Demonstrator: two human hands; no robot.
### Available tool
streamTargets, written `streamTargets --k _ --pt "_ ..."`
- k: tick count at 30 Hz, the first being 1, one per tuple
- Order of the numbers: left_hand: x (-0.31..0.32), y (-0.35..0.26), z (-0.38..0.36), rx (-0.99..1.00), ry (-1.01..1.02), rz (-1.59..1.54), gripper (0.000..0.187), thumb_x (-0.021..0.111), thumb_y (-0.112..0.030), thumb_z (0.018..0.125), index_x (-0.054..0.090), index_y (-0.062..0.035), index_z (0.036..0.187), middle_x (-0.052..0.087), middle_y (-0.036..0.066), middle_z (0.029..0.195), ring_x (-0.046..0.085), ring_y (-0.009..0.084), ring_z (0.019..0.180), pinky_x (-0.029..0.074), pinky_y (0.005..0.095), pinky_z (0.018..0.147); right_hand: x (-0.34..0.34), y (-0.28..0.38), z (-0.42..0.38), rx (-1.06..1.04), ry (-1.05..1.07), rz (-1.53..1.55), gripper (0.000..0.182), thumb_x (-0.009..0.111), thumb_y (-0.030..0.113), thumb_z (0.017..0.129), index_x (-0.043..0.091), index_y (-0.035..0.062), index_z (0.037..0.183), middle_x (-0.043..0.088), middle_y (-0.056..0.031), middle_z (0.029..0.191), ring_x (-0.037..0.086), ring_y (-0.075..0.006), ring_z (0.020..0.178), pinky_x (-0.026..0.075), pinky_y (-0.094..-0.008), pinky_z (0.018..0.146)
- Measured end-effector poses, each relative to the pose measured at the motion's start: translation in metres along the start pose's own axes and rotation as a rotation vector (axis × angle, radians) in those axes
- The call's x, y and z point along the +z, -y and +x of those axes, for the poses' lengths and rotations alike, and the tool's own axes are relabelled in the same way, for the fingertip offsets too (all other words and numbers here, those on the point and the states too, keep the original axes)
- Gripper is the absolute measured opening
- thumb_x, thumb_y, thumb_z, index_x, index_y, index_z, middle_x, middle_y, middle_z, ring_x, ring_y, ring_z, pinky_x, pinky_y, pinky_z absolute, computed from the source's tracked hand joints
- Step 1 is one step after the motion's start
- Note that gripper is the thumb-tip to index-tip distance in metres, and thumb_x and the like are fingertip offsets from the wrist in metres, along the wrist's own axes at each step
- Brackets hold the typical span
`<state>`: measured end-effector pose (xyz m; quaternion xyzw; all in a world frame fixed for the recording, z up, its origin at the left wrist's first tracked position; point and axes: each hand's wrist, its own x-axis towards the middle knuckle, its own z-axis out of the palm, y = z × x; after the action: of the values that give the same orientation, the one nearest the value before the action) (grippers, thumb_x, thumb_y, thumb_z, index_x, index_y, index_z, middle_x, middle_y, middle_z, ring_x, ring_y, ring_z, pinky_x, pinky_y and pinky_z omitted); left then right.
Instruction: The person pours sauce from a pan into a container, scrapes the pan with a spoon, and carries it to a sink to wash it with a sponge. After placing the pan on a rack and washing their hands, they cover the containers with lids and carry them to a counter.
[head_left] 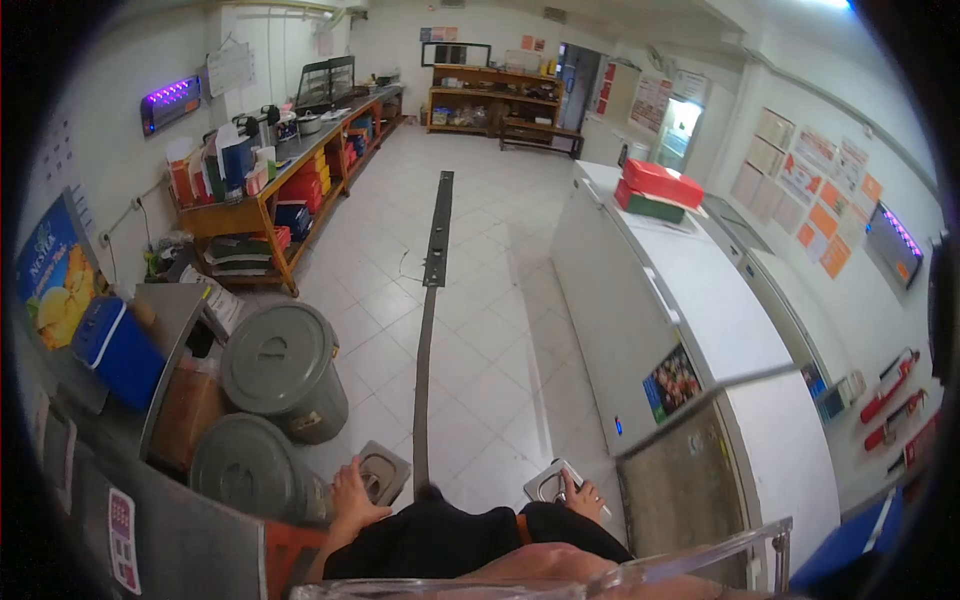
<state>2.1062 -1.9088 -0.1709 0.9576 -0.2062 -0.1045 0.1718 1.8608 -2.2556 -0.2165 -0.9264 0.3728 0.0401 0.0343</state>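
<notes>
Low in the head view, my left hand [352, 498] grips the near side of a small rectangular stainless steel pan lid [398, 467] with a recessed oval in its top. My right hand [583, 495] is closed on a similar steel pan lid [541, 482], its fingers over the right side. Whether a pan sits beneath either lid is hidden. Both hands are low, one on each side of my dark-clothed body. A clear plastic edge [700, 556] crosses the bottom of the view, close to the camera.
Two grey lidded bins [280, 360] stand at left, beside a metal table with a blue cooler box [118, 345]. White chest freezers [640, 290] line the right, with red boxes [660, 184] on top. A floor drain strip [425, 370] runs ahead along the tiles. Shelving [495, 95] stands far back.
</notes>
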Motion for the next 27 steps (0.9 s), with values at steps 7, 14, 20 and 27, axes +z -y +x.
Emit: streamTargets --k 7,14,20,27 --pt "-0.031 0.017 0.232 -0.218 -0.079 -0.006 0.116 0.077 -0.033 0.044 0.01 -0.0067 0.135 0.032 0.026 0.125 0.027 0.0402 0.12 0.017 0.0535 0.099 -0.01 0.102 0.258 0.018 0.003 0.05 0.075 0.056 0.028 0.077 0.012 0.0355 0.137 0.039 -0.0206 0.11 0.042 -0.0348 0.099 0.032 -0.0561 0.078" --pt "-0.086 0.0 0.498 -0.129 -0.012 0.009 0.117 0.077 -0.034 0.044 0.009 -0.0088 0.135 0.031 0.026 0.126 0.026 0.0405 0.12 0.019 0.0546 0.098 -0.059 0.213 0.507 0.064 0.018 0.148 0.1 0.073 0.038 0.06 0.01 0.033 0.137 0.037 -0.0221 0.113 0.04 -0.0386 0.104 0.032 -0.0554 0.081" --pt "-0.098 -0.021 0.729 -0.073 -0.037 -0.028 0.118 0.078 -0.034 0.043 0.009 -0.0086 0.135 0.03 0.023 0.127 0.028 0.0391 0.119 0.022 0.0518 0.097 -0.107 0.302 0.704 -0.047 -0.026 0.207 0.123 0.082 0.043 0.037 0.011 0.032 0.137 0.037 -0.0218 0.114 0.041 -0.0378 0.102 0.033 -0.0551 0.079" --pt "-0.126 -0.024 0.959 -0.255 -0.024 -0.078 0.118 0.078 -0.035 0.043 0.009 -0.0079 0.135 0.03 0.022 0.127 0.028 0.0363 0.12 0.024 0.0502 0.095 -0.061 0.381 0.977 -0.071 -0.058 0.027 0.089 0.068 0.037 0.066 0.015 0.034 0.137 0.038 -0.0209 0.112 0.043 -0.035 0.099 0.033 -0.0546 0.077"
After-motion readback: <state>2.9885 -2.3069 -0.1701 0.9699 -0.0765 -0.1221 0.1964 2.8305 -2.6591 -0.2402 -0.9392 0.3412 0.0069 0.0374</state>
